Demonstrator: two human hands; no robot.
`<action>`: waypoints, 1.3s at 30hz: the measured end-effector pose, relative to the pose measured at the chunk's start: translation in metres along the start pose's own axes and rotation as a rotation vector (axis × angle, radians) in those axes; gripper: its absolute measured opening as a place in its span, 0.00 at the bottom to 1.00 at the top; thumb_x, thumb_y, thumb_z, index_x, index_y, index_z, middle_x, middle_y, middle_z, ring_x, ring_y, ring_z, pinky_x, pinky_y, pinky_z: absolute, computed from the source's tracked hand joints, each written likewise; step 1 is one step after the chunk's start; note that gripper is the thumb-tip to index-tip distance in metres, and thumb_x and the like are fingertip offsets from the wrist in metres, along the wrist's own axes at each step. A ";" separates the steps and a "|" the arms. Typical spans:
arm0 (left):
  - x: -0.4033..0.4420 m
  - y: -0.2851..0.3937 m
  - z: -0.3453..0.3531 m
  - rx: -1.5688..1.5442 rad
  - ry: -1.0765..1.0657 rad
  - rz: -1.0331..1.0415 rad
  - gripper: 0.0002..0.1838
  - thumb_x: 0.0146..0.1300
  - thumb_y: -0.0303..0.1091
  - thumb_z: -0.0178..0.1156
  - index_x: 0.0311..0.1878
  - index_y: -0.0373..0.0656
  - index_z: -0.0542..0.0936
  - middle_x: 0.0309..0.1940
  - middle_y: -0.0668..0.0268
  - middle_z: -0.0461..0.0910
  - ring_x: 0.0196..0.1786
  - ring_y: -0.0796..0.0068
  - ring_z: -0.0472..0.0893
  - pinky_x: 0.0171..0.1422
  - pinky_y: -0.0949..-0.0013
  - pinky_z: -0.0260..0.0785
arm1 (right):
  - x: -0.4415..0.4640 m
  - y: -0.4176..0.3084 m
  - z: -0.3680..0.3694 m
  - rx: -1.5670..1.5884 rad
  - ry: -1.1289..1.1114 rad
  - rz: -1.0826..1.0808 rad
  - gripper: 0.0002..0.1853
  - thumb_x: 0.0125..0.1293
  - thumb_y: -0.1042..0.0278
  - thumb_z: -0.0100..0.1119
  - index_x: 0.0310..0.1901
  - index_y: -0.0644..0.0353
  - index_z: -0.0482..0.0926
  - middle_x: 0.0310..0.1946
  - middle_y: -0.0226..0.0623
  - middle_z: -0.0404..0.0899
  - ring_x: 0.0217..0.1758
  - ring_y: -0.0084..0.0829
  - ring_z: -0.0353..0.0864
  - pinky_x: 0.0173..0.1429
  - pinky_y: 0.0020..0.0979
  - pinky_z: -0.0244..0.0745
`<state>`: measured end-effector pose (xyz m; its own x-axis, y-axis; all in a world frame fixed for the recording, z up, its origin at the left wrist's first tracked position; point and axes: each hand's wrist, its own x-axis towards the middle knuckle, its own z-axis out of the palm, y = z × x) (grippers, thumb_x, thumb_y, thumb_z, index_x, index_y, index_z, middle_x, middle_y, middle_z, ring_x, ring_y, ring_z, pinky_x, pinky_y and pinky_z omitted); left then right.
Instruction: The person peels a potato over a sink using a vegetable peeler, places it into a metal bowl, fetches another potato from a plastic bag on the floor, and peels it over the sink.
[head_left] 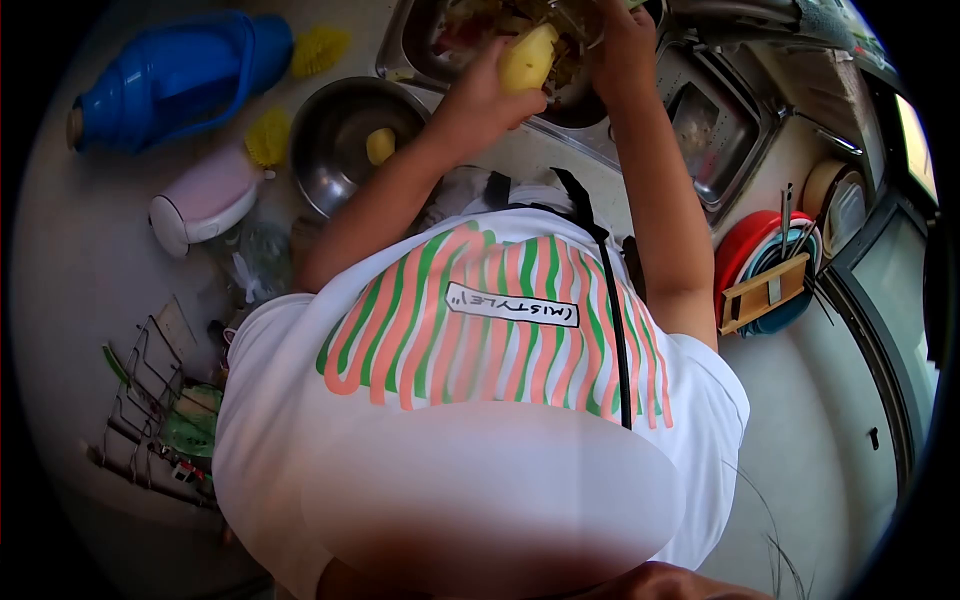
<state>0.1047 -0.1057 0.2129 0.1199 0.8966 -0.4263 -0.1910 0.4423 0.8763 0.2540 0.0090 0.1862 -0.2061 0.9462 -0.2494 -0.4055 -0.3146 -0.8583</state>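
A peeled yellow potato [528,58] is gripped in my left hand [478,105], with the fingers and thumb wrapped around it. Just right of the potato, my right hand [625,45] is closed at the top edge of the view. What it holds is mostly cut off, and I cannot make it out. Both hands are over the steel sink [392,48], where peelings and scraps [565,75] lie below them. Beside my left forearm, a steel bowl [325,160] contains another pale yellow potato [381,146].
To the left lie a blue thermos flask [165,80], yellow scrubbers [268,138] and a pink-and-white container [205,200]. A wire rack [140,400] stands lower left. The second sink basin [735,180] and stacked basins [738,240] are on the right.
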 end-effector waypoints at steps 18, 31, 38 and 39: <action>0.021 -0.004 0.006 0.455 0.160 0.030 0.35 0.55 0.33 0.71 0.64 0.33 0.70 0.53 0.54 0.80 0.52 0.60 0.83 0.58 0.61 0.76 | 0.011 0.004 -0.008 0.147 0.106 0.179 0.15 0.78 0.57 0.61 0.47 0.63 0.84 0.42 0.37 0.90 0.38 0.28 0.86 0.44 0.33 0.81; 0.015 0.006 -0.008 0.146 0.017 0.032 0.32 0.63 0.28 0.69 0.69 0.41 0.70 0.43 0.69 0.78 0.34 0.83 0.77 0.34 0.75 0.70 | 0.016 0.020 -0.008 0.665 0.040 0.267 0.23 0.85 0.52 0.47 0.58 0.67 0.78 0.62 0.50 0.83 0.61 0.35 0.85 0.62 0.35 0.85; 0.004 0.011 -0.005 0.059 0.063 0.044 0.36 0.63 0.26 0.67 0.73 0.44 0.65 0.40 0.70 0.77 0.30 0.82 0.74 0.31 0.74 0.67 | -0.005 -0.010 0.010 0.128 0.129 0.056 0.17 0.82 0.53 0.54 0.50 0.61 0.80 0.60 0.48 0.85 0.63 0.42 0.83 0.62 0.40 0.81; 0.004 0.012 -0.004 0.037 0.062 0.025 0.36 0.63 0.26 0.66 0.74 0.44 0.65 0.38 0.70 0.77 0.29 0.82 0.74 0.30 0.74 0.65 | -0.014 -0.011 0.016 0.126 0.032 0.077 0.17 0.81 0.53 0.54 0.51 0.62 0.80 0.59 0.49 0.85 0.61 0.42 0.84 0.61 0.39 0.81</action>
<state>0.0986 -0.0973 0.2204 0.0544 0.9076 -0.4162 -0.1568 0.4194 0.8941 0.2472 -0.0018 0.2063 -0.2133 0.9201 -0.3285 -0.4989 -0.3917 -0.7731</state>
